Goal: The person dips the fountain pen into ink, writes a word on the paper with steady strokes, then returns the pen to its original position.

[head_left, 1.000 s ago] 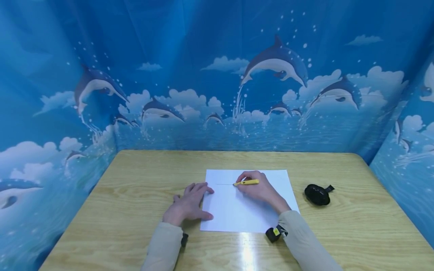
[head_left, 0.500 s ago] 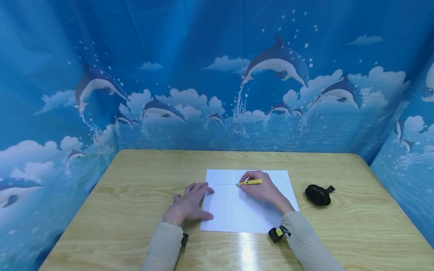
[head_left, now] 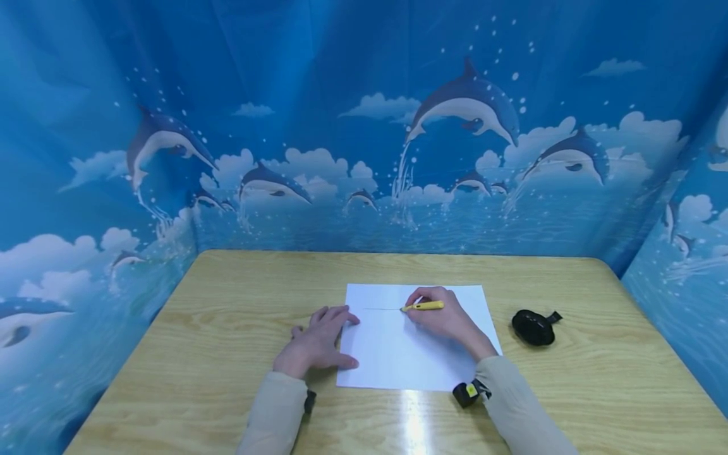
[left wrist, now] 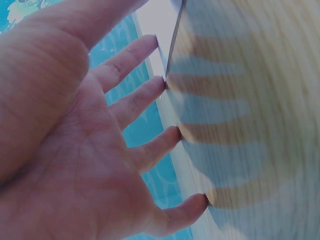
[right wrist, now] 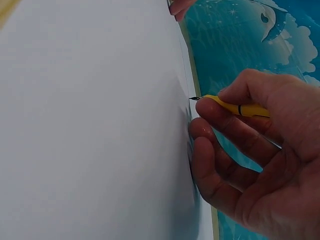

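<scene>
Yellow pen [head_left: 430,305] is in R hand [head_left: 448,320], pinched btwn thumb & fingers w/ the remaining ones curled loosely below, its nib on the white paper [head_left: 392,357] at the end of a thin line [head_left: 380,309] running off to 9 o'clock, high on the sheet twd 12. L hand [head_left: 315,341] grips nothing, fingers spread wide, thumb & forefinger on the sheet's 9 o'clock edge, outer fingers on wood table [head_left: 227,328]. Black oval object [head_left: 533,327] sits approx 3 o'clock of the sheet, apart.
</scene>
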Demonstrator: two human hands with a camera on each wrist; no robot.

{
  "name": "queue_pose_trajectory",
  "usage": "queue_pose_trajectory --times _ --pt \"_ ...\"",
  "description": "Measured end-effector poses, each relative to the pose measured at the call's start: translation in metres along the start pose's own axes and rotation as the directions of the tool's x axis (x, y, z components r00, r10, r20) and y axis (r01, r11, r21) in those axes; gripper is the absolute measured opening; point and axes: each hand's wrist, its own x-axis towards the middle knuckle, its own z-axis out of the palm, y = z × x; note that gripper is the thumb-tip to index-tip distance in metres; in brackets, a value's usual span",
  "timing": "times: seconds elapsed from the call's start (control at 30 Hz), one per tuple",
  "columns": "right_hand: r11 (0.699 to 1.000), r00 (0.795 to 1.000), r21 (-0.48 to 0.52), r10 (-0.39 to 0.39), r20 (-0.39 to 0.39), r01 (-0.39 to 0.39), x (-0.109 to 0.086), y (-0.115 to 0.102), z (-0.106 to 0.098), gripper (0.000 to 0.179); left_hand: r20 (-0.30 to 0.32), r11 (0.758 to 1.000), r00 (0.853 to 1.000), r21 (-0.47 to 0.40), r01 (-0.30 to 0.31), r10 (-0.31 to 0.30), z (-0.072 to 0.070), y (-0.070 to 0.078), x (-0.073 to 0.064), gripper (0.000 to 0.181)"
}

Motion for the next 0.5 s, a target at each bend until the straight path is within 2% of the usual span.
queue_pose_trajectory --times 0.5 --pt "1.0 1.0 0.004 0.023 -0.006 -0.023 -0.0026 0.005 -0.0048 0.009 0.004 1.0 1.0 -0.004 -0.002 0.002 -0.0002 -0.0001 -0.0002 0.068"
